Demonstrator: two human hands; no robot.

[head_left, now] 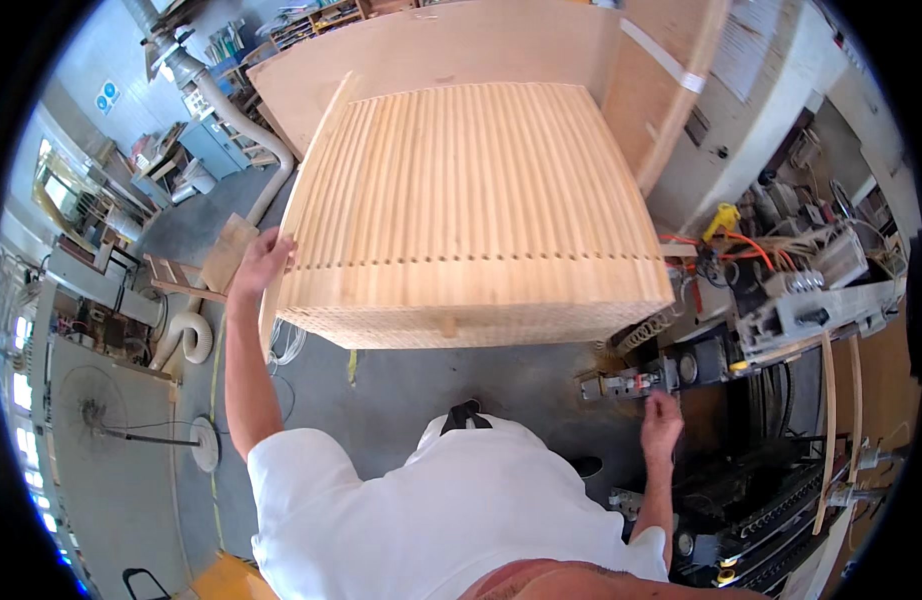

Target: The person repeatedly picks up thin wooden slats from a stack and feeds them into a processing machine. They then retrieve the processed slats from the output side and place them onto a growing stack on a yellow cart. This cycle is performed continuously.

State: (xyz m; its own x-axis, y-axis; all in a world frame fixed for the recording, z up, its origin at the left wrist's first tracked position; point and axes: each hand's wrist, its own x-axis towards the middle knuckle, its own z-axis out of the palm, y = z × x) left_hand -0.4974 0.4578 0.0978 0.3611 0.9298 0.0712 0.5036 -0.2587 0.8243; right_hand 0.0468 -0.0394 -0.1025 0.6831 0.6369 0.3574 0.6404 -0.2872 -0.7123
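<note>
A large stack of pale wooden strips (481,190) lies in front of me, its strips running away from me side by side. A row of small dark holes crosses them close to the near end. At the stack's left edge my left hand (262,264) is closed around a long wooden strip (309,190) that stands slightly apart from the others. Low on the right, beside a machine (636,382) with metal fittings, my right hand (662,422) is raised with its fingers curled. Whether anything is in those fingers is too small to tell.
Behind the stack stands a large wooden panel (441,48). Machinery with orange hoses (761,250) lines the right side. On the left are a standing fan (203,443), a flexible duct (243,125) and a wooden board (228,253). Cables (289,343) lie on the floor below the stack.
</note>
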